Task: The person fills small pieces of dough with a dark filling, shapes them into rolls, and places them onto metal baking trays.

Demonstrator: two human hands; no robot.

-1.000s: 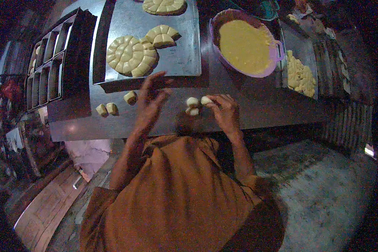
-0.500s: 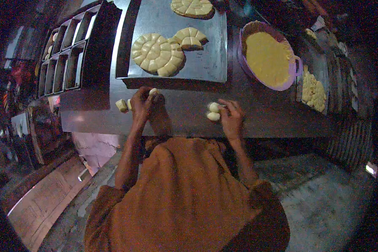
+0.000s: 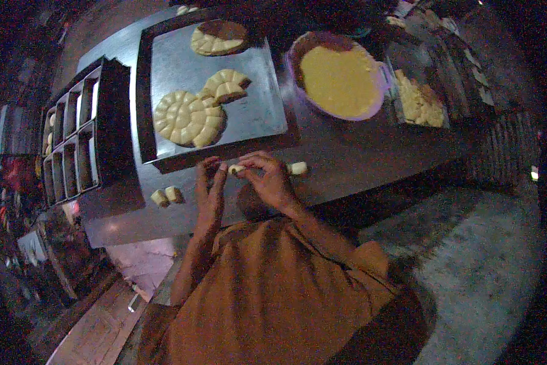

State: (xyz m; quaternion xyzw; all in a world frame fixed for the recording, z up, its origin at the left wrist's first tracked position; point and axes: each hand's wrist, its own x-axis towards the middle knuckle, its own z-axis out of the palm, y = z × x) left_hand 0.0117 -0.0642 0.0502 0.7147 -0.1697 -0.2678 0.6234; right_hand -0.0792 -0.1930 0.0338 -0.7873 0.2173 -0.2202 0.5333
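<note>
Just in front of the tray, my right hand (image 3: 270,181) pinches a small pale dough piece (image 3: 237,170). My left hand (image 3: 209,187) is close by on its left side, fingers curved and apart, with no dough visible between them. Whether its thumb touches the pinched piece is hard to tell. Another dough piece (image 3: 298,168) lies on the table just right of my right hand. Two more short dough pieces (image 3: 166,196) rest side by side to the left of my left hand. On the metal tray (image 3: 258,115) sits a round segmented dough shape (image 3: 185,118) joined to a smaller fan-shaped dough piece (image 3: 226,84).
Another segmented round (image 3: 216,38), partly dark on top, lies at the tray's far end. A purple tub (image 3: 366,114) of yellow mixture stands right of the tray, beside a pan of yellowish lumps (image 3: 419,103). At left is a dark divided mould (image 3: 73,161).
The view has turned, shifting the table's contents leftward. My right hand has left the pair of dough pieces and come over beside my left hand. The left hand's fingers have spread.
</note>
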